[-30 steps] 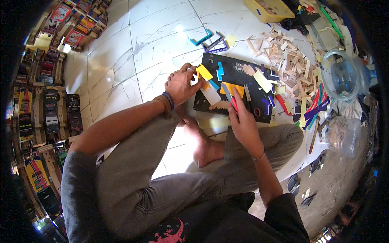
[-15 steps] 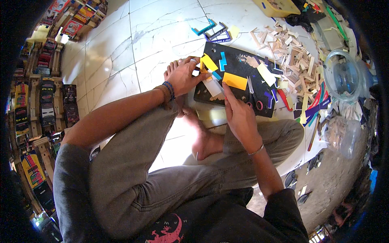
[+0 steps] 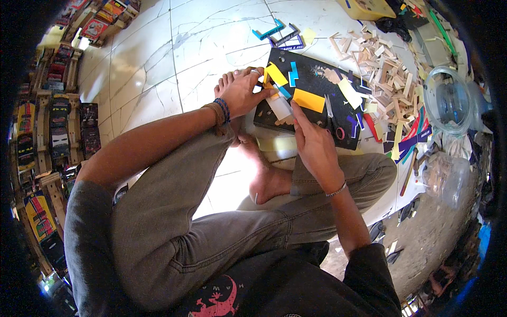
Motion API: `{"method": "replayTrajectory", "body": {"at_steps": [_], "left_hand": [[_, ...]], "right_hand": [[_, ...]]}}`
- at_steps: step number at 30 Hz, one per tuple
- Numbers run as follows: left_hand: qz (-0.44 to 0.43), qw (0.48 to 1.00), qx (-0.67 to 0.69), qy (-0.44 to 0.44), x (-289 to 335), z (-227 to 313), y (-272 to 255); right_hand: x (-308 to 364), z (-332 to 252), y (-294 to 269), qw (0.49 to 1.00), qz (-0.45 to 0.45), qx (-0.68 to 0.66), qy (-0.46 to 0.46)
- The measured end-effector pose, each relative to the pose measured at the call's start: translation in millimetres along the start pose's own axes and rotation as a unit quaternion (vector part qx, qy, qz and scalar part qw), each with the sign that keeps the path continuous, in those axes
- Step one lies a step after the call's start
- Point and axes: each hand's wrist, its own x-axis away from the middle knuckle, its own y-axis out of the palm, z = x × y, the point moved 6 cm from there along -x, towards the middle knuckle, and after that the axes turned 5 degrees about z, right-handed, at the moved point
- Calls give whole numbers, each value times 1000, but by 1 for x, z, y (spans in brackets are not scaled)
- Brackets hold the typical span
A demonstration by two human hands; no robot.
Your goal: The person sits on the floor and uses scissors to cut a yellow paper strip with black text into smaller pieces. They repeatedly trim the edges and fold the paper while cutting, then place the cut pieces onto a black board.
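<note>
My left hand (image 3: 240, 94) is at the left edge of a black board (image 3: 316, 122). Its fingers are closed about a small yellow strip (image 3: 265, 80), and the thumb reaches over the board. Beside the thumb lie a whitish flat strip (image 3: 280, 110) and a small blue piece (image 3: 284, 92). My right hand (image 3: 316, 150) comes over the near edge, its index finger pointing forward to the corner of an orange-yellow rectangle (image 3: 309, 100). The other fingers are curled, and what they hold, if anything, is hidden. A yellow piece (image 3: 277, 75) and a stepped blue piece (image 3: 293, 74) lie farther back.
Scissors (image 3: 329, 106) and a cream sheet (image 3: 349, 93) rest on the board's right side. Beyond spreads a pile of small wooden blocks (image 3: 388, 74), near a clear plastic container (image 3: 449, 100). Coloured bracket-shaped pieces (image 3: 285, 37) lie behind the board. Stacked goods (image 3: 60, 127) stand far left.
The view has shifted slightly. My right index fingertip has moved a little forward along the side of the orange-yellow rectangle. My left hand keeps its place at the board's left edge.
</note>
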Motion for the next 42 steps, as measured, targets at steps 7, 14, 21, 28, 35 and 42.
{"method": "replayTrajectory", "body": {"at_steps": [7, 14, 21, 28, 35, 42], "left_hand": [[1, 1000, -7, 1, -1, 0, 2], [-6, 1000, 13, 11, 0, -1, 2], [-22, 999, 13, -22, -1, -3, 6], [-19, 999, 9, -36, -2, -10, 13], [-22, 998, 32, -51, -2, -8, 13], [-35, 998, 11, -56, -2, -8, 12]], "right_hand": [[0, 2, 2, 1000, -5, -17, -7], [1, -1, 2, 1000, -5, 13, 1], [1, -5, 1, 999, -11, 46, -25], [-3, -9, 1, 991, -31, 124, -29], [-5, -13, -1, 991, -44, 124, -20], [1, -9, -3, 990, -74, 121, -5]]}}
